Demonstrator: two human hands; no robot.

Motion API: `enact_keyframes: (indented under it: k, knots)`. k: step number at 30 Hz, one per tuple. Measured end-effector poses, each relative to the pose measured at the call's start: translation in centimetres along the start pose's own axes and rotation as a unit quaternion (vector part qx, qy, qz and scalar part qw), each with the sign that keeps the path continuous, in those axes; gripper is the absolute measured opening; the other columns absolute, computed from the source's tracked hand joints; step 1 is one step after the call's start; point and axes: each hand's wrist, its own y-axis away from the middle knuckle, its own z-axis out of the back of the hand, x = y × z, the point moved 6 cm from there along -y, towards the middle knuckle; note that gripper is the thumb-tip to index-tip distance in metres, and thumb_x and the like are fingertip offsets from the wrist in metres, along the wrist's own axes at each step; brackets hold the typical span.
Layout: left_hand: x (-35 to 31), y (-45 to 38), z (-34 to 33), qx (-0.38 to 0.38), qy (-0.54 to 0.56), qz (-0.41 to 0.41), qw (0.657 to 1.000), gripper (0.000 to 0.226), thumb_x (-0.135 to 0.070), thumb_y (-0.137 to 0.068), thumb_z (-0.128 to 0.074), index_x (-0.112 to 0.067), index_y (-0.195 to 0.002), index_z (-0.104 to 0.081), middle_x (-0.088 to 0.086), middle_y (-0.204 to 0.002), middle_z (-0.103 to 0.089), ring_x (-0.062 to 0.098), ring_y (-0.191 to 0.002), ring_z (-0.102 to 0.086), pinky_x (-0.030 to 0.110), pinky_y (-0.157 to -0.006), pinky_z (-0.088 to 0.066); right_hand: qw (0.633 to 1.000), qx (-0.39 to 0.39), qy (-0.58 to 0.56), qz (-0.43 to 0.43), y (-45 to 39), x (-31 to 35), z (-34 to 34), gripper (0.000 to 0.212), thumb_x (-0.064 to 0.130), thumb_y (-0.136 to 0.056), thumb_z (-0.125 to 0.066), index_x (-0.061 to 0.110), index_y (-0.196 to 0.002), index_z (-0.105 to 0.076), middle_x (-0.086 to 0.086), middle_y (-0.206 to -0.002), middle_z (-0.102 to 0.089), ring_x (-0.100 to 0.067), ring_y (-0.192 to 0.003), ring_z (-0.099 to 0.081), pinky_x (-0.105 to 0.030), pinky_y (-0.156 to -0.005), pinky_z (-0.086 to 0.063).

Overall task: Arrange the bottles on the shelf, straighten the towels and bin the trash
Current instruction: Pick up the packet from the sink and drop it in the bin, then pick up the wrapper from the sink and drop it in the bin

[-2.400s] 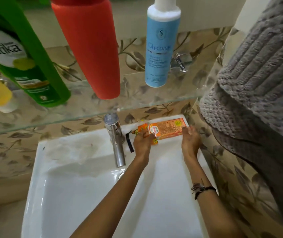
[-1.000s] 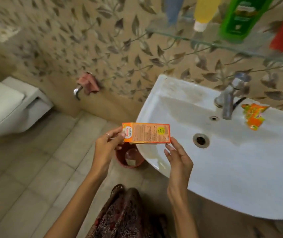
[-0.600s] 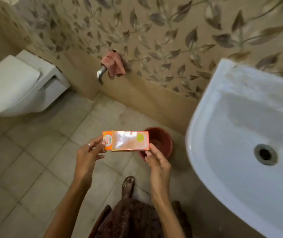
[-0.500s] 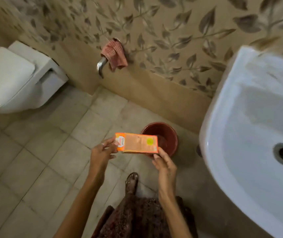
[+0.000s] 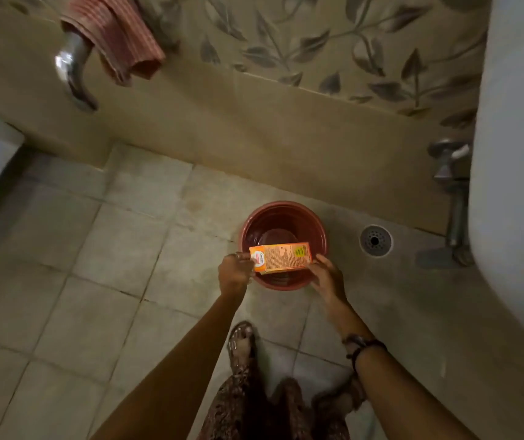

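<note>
both hands, left hand [image 5: 234, 272] and right hand [image 5: 325, 274], are now gripping the orange carton [image 5: 281, 258] by its ends, lowering it over the red bin [image 5: 284, 217] at frame centre; binning looks imminent.

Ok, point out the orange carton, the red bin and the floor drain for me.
orange carton [image 5: 281, 258]: head view, middle of its printed face.
red bin [image 5: 281, 208]: head view, far rim, clear of the carton.
floor drain [image 5: 375, 240]: head view, centre of the round grate.
</note>
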Motion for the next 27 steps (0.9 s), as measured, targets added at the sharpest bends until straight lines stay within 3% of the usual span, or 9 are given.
enact_keyframes:
  k: [4,7,8,11,13,15,17,23,27]
  knots:
    - [0.9,-2.0,-2.9,0.146,-0.028,0.002,0.989,0.040,0.001,-0.089,-0.055,-0.002,-0.129,-0.051,0.006,-0.098,-0.061,-0.002,-0.055,-0.060,0.023,-0.058,-0.049,0.999,0.002,0.034,0.000,-3.5,-0.8,0.0,0.044,0.000,-0.087,-0.052,0.007,-0.131,-0.048,-0.016,-0.133,-0.054,-0.031,-0.121,-0.050,-0.043,-0.098,-0.041]
    - [0.4,-1.9,-3.6,0.165,-0.102,-0.038,0.980,0.042,-0.002,-0.088,-0.057,-0.003,-0.130,-0.050,0.015,-0.114,-0.059,0.021,-0.099,-0.061,0.028,-0.076,-0.044,0.999,-0.030,0.018,0.009,-3.8,-0.9,0.3,0.044,0.000,-0.086,-0.054,0.007,-0.129,-0.050,-0.015,-0.133,-0.053,-0.030,-0.118,-0.051,-0.041,-0.096,-0.041]
    - [0.2,-1.3,-3.6,0.170,-0.100,-0.037,0.980,0.039,-0.002,-0.089,-0.056,0.000,-0.128,-0.052,0.016,-0.114,-0.059,0.026,-0.104,-0.058,0.029,-0.077,-0.044,0.999,-0.035,-0.004,0.003,-3.3,-1.0,0.2,0.042,0.001,-0.087,-0.054,0.008,-0.128,-0.051,-0.015,-0.132,-0.053,-0.029,-0.120,-0.050,-0.039,-0.093,-0.042]
    - [-0.4,1.8,-3.3,0.175,-0.010,-0.009,0.984,0.025,-0.007,-0.092,-0.052,0.000,-0.115,-0.059,0.011,-0.101,-0.063,0.019,-0.085,-0.061,0.025,-0.069,-0.047,0.998,0.002,-0.064,-0.018,-0.6,-0.7,-1.2,0.030,0.004,-0.090,-0.053,0.008,-0.119,-0.058,-0.017,-0.124,-0.059,-0.026,-0.111,-0.057,-0.033,-0.080,-0.046]
    - [-1.8,4.5,-2.8,0.162,0.047,-0.017,0.986,0.021,-0.010,-0.094,-0.049,-0.004,-0.109,-0.061,0.007,-0.089,-0.068,0.014,-0.073,-0.065,0.025,-0.065,-0.050,0.995,0.032,-0.096,-0.010,2.4,0.2,-2.4,0.023,0.006,-0.090,-0.052,0.007,-0.111,-0.060,-0.014,-0.104,-0.068,-0.015,-0.084,-0.065,-0.024,-0.064,-0.052]
    - [-3.8,7.3,-1.8,0.138,0.111,-0.049,0.983,0.017,-0.008,-0.094,-0.046,-0.004,-0.096,-0.063,0.002,-0.069,-0.070,0.009,-0.055,-0.066,0.019,-0.051,-0.052,0.990,0.047,-0.129,0.002,5.7,1.7,-3.2,0.016,0.008,-0.091,-0.051,0.008,-0.101,-0.063,-0.005,-0.078,-0.066,-0.006,-0.057,-0.063,-0.017,-0.047,-0.050]
    - [-6.3,10.1,-0.5,0.122,0.162,-0.086,0.975,0.021,-0.002,-0.094,-0.044,-0.007,-0.083,-0.062,-0.002,-0.052,-0.067,0.006,-0.042,-0.061,0.015,-0.041,-0.047,0.984,0.067,-0.166,0.019,9.0,3.6,-3.7,0.015,0.008,-0.091,-0.050,0.014,-0.086,-0.064,-0.002,-0.066,-0.057,-0.004,-0.045,-0.055,-0.017,-0.043,-0.046]
    - [-13.6,19.2,3.5,0.106,0.257,-0.188,0.942,0.032,-0.002,-0.092,-0.040,-0.014,-0.074,-0.063,0.002,-0.057,-0.059,0.013,-0.054,-0.052,0.019,-0.049,-0.043,0.942,0.182,-0.273,0.072,19.9,11.7,-3.5,0.018,0.011,-0.091,-0.050,0.015,-0.082,-0.066,0.004,-0.051,-0.051,-0.007,-0.044,-0.043,-0.024,-0.050,-0.035]
    - [-19.2,26.7,4.6,0.156,0.323,-0.286,0.889,0.023,-0.011,-0.089,-0.045,-0.015,-0.076,-0.063,-0.003,-0.060,-0.061,0.008,-0.055,-0.055,0.017,-0.050,-0.046,0.905,0.274,-0.283,0.161,27.5,18.3,-0.9,0.026,0.014,-0.089,-0.052,0.022,-0.074,-0.071,0.007,-0.052,-0.054,-0.002,-0.041,-0.041,-0.014,-0.042,-0.036]
